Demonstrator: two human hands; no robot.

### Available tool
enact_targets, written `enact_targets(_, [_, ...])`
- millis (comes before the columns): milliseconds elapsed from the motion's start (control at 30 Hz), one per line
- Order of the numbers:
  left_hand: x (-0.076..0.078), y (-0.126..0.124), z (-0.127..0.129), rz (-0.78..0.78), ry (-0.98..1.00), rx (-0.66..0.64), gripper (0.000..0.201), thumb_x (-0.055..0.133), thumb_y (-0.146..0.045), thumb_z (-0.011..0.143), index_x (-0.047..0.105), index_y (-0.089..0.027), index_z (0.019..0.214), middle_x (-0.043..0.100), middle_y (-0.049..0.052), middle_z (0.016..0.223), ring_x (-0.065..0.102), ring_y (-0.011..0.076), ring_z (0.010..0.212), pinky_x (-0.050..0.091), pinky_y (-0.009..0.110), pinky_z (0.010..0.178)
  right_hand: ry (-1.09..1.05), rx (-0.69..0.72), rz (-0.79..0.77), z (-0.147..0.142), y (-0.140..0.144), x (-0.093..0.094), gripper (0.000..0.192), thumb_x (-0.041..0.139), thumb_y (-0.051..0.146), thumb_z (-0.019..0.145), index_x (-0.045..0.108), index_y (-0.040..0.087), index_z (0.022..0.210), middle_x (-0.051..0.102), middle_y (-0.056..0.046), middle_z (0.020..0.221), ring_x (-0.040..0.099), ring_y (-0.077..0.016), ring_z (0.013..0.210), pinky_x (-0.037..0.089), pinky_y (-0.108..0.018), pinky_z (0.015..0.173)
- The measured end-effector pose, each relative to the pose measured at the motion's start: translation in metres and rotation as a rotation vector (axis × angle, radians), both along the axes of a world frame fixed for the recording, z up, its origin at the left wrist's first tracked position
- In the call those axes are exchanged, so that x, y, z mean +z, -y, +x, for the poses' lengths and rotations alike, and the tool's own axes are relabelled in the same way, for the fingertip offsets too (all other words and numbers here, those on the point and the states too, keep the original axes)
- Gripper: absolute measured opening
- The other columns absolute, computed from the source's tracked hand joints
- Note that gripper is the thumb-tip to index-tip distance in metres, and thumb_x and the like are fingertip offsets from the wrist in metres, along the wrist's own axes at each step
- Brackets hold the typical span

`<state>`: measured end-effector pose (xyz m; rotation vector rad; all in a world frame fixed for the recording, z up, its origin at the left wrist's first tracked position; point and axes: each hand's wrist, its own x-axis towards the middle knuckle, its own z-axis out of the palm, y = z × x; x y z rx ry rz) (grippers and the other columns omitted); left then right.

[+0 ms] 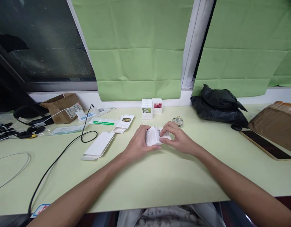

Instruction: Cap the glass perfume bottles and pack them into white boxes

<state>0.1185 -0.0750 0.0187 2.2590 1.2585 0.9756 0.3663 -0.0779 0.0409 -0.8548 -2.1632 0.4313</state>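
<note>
Both forearms converge on the small white box point(154, 136): left hand point(138, 143) cups it, right hand point(178, 138) pinches its right-end flap, glass bottle point(177, 121) just behind

small box point(154, 136) mid-surface point(159, 176) between left hand point(139, 144) and right hand point(179, 138), glass bottle point(177, 121) just behind, stacked boxes point(151, 108) farther back, phone point(265, 144) right, flattened carton point(98, 145) left

No lettering can be made out. Past the fingers point(170, 127), the two small white boxes point(151, 108) carry only flower pictures and specks of print too small to read. Off to the fingers' left, a green strip label point(104, 123) bears white characters that blur, and the shipping label point(74, 110) on the brown cardboard box point(61, 107) shows a barcode with illegible lines.
</note>
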Motion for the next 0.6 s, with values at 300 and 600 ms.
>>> enact_targets(300, [-0.005, -0.005, -0.005, 0.007, 0.005, 0.059, 0.084, 0.08, -0.066, 0.08, 0.038, -0.028, 0.142, 0.055, 0.01, 0.135, 0.06, 0.031, 0.119, 0.052, 0.039, 0.083, -0.043, -0.027, 0.018, -0.006, 0.002, -0.008, 0.032, 0.074, 0.036, 0.096, 0.062, 0.029, 0.124, 0.069, -0.007, 0.114, 0.058, -0.0284, 0.113, 0.051, -0.044, 0.095])
enact_targets(600, [0.006, -0.003, -0.004, 0.223, -0.152, -0.158, 0.041, 0.057, -0.046, 0.104, 0.049, -0.032, 0.141, 0.037, 0.011, 0.159, 0.046, 0.0323, 0.14, 0.048, 0.048, 0.11, 0.136, 0.012, 0.442, -0.009, 0.004, -0.011, 0.02, 0.05, 0.013, 0.104, 0.066, 0.026, 0.103, 0.063, -0.008, 0.101, 0.055, -0.0266, 0.102, 0.05, -0.045, 0.09])
